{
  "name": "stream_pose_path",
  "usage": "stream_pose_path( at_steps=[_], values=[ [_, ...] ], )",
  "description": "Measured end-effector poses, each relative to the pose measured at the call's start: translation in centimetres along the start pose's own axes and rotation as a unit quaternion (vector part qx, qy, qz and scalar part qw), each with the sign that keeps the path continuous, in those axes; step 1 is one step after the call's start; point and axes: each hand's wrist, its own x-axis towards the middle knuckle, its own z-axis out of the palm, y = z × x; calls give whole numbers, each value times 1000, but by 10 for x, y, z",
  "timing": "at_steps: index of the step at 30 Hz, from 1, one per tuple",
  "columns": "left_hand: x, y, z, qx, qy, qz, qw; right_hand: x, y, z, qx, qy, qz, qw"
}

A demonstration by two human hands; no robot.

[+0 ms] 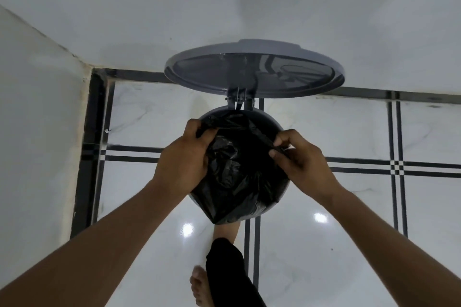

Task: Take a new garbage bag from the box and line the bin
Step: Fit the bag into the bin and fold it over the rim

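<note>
A round grey pedal bin stands on the floor below me, its lid raised and leaning back toward the wall. A black garbage bag hangs over the bin's mouth and hides most of the rim. My left hand grips the bag's top edge at the left side of the rim. My right hand pinches the bag's edge at the right side. The bag's crumpled body bulges toward me between both hands. No bag box is in view.
White walls meet in a corner at the left, close behind the bin. The glossy white tiled floor has black stripes. My bare foot and a black trouser leg show just below the bin, one foot at the bin's base.
</note>
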Motion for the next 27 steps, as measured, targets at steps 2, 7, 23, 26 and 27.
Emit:
stream_pose_path(
  at_steps=[2,7,23,26,27],
  values=[
    [6,-3,-4,-25,6,21,999,4,6,-9,-91,15,-63,994],
    [7,-8,-11,-41,65,82,994,21,8,-16,-436,-14,121,891],
    [9,-44,-16,0,-30,-22,999,37,31,-15,-244,-23,114,963],
    [-10,-24,-13,-50,11,-45,998,19,25,-7,-158,52,172,971],
    [-18,-19,-10,-29,32,-29,999,12,24,-5,-164,85,169,968]
  ],
)
